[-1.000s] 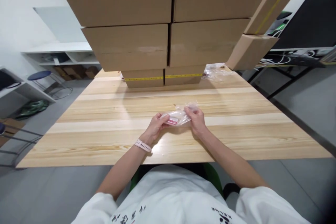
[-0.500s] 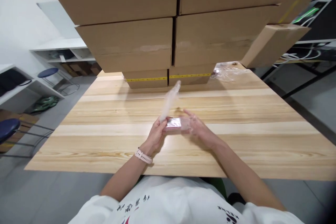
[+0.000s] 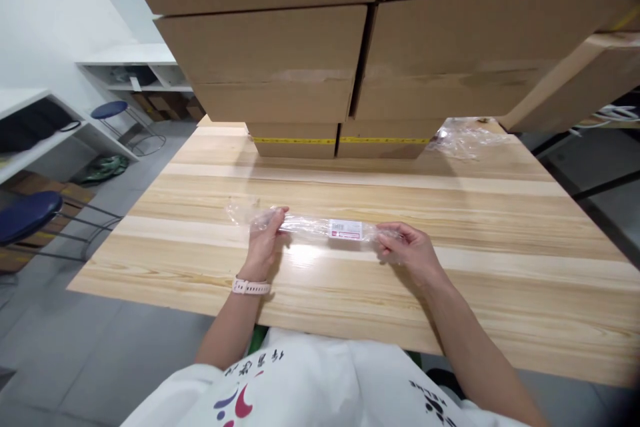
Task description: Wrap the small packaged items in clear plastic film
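Note:
Stretched between my hands above the wooden table (image 3: 200, 260) is a clear plastic bag (image 3: 306, 223). Inside its right half lies a small white box with red print (image 3: 345, 230). The left end of the bag is gripped by my left hand (image 3: 265, 243), thumb on top, with loose film sticking out beyond it. My right hand (image 3: 407, 247) pinches the other end, just right of the small box. A pale pink watch band (image 3: 251, 285) circles my left wrist.
Stacked cardboard boxes (image 3: 280, 67) with yellow tape measures along the lowest ones stand at the table's back. Crumpled clear film (image 3: 465, 140) lies at the back right. Blue stools (image 3: 33, 217) and white shelves (image 3: 125, 57) are off to the left.
My hands have moved apart, drawing the plastic bag out sideways. The loose film that stood up from my left hand now trails left. A printed face of the small box shows.

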A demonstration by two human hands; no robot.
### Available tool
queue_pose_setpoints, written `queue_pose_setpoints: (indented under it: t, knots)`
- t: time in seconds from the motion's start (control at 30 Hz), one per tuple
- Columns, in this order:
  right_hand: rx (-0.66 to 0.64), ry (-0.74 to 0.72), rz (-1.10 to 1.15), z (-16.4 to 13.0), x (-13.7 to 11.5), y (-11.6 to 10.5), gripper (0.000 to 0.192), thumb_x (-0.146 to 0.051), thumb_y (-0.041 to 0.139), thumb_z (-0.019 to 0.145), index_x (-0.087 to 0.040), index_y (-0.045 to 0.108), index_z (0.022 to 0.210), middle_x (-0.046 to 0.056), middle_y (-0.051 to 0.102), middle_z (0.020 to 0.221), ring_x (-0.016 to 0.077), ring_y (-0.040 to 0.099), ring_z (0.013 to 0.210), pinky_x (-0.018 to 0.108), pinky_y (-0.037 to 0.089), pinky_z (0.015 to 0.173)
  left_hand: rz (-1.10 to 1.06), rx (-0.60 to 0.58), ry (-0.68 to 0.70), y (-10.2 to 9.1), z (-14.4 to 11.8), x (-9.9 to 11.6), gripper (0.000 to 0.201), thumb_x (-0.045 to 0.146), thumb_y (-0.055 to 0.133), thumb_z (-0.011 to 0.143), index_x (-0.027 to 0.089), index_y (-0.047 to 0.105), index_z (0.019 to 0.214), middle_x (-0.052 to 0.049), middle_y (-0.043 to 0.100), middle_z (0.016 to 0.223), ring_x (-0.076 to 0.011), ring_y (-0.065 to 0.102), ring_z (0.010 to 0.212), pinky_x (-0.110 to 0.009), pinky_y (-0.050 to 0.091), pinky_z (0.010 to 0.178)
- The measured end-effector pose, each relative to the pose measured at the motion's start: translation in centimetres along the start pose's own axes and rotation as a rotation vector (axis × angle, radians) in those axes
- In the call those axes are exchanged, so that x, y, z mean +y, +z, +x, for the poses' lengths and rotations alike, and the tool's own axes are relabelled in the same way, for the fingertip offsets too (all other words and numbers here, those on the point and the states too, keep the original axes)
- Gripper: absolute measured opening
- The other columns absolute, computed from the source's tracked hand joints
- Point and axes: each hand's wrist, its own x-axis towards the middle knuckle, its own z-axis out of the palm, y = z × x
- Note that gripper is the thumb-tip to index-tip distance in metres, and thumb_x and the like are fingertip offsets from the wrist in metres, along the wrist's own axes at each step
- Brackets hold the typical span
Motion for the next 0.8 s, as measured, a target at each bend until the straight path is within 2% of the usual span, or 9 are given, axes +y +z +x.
queue_pose_setpoints:
  t: [0.1,0.23,0.4,0.5,0.57,0.63,0.73,0.77,0.8]
  knots:
    - [0.065,-0.01,-0.033,0.4,-0.1,-1.5,0.042,-0.046,0.097,0.051,-0.021,0.079,0.079,0.002,0.066,0.059,0.0133,0.056,0.045,0.028,0.051,0.04,0.074,0.095,0.015,-1.9,1.1,0.8,0.039,0.035,0.095,0.054,0.013,0.072,0.077,0.001,0.067,0.067,-0.0049,0.05,0.048,-0.014,0.035,0.039]
    - [0.061,0.081,-0.078,0.6,0.2,-3.7,0.045,-0.047,0.098,0.048,-0.019,0.078,0.076,0.003,0.065,0.057,0.0128,0.054,0.043,0.029,0.051,0.041,0.133,0.104,-0.027,-4.1,2.2,1.4,0.036,0.032,0.092,0.055,0.013,0.061,0.06,0.006,0.052,0.046,-0.0032,0.039,0.035,-0.015,0.026,0.032]
    - [0.145,0.054,-0.101,0.7,0.9,-5.0,0.05,-0.05,0.097,0.046,-0.019,0.076,0.079,0.004,0.068,0.061,0.0125,0.056,0.046,0.027,0.049,0.043,0.202,0.109,-0.054,-4.9,2.7,1.5,0.035,0.031,0.088,0.06,0.014,0.057,0.06,0.004,0.053,0.046,-0.0035,0.04,0.034,-0.014,0.024,0.031]
    - [0.172,0.014,-0.154,1.3,1.7,-5.4,0.048,-0.052,0.093,0.054,-0.018,0.075,0.083,0.003,0.066,0.06,0.0136,0.057,0.047,0.029,0.05,0.048,0.2,0.111,-0.07,-5.2,3.5,1.5,0.036,0.033,0.087,0.06,0.015,0.057,0.067,0.007,0.05,0.048,-0.0029,0.038,0.035,-0.014,0.023,0.032]
    - [0.192,-0.058,-0.25,1.6,2.0,-5.7,0.043,-0.054,0.086,0.063,-0.02,0.075,0.087,0.005,0.07,0.068,0.0178,0.062,0.055,0.036,0.055,0.057,0.164,0.118,-0.066,-5.5,4.2,1.7,0.035,0.033,0.085,0.063,0.016,0.058,0.079,0.008,0.053,0.057,-0.0044,0.044,0.04,-0.015,0.032,0.036]
    - [0.285,-0.242,-0.43,1.8,2.0,-5.8,0.037,-0.053,0.077,0.073,-0.023,0.076,0.094,0.009,0.075,0.089,0.025,0.068,0.076,0.048,0.058,0.077,0.126,0.22,0.08,-5.8,4.5,2.0,0.038,0.029,0.081,0.068,0.02,0.058,0.096,0.004,0.061,0.077,-0.0075,0.057,0.055,-0.018,0.047,0.049]
    - [0.403,-0.573,-0.671,1.2,1.3,-5.1,0.031,-0.048,0.067,0.086,-0.029,0.074,0.109,0.009,0.072,0.117,0.0306,0.063,0.114,0.057,0.046,0.106,0.215,0.432,0.539,-5.4,3.3,2.5,0.043,0.018,0.075,0.076,0.025,0.056,0.115,-0.002,0.064,0.115,-0.012,0.065,0.094,-0.025,0.055,0.08]
    - [0.361,-0.63,-0.71,0.9,1.1,-4.6,0.03,-0.047,0.065,0.089,-0.03,0.073,0.113,0.008,0.07,0.121,0.0304,0.06,0.12,0.057,0.043,0.11,0.299,0.409,0.661,-4.8,2.5,2.5,0.038,0.018,0.072,0.081,0.025,0.058,0.116,-0.003,0.064,0.119,-0.0136,0.064,0.1,-0.027,0.054,0.087]
    - [0.27,-0.651,-0.74,0.6,1.0,-4.0,0.032,-0.047,0.066,0.09,-0.031,0.071,0.117,0.008,0.069,0.125,0.03,0.059,0.123,0.056,0.042,0.111,0.405,0.299,0.738,-3.9,1.6,2.4,0.032,0.019,0.069,0.085,0.025,0.061,0.115,-0.004,0.065,0.118,-0.0158,0.064,0.103,-0.03,0.052,0.093]
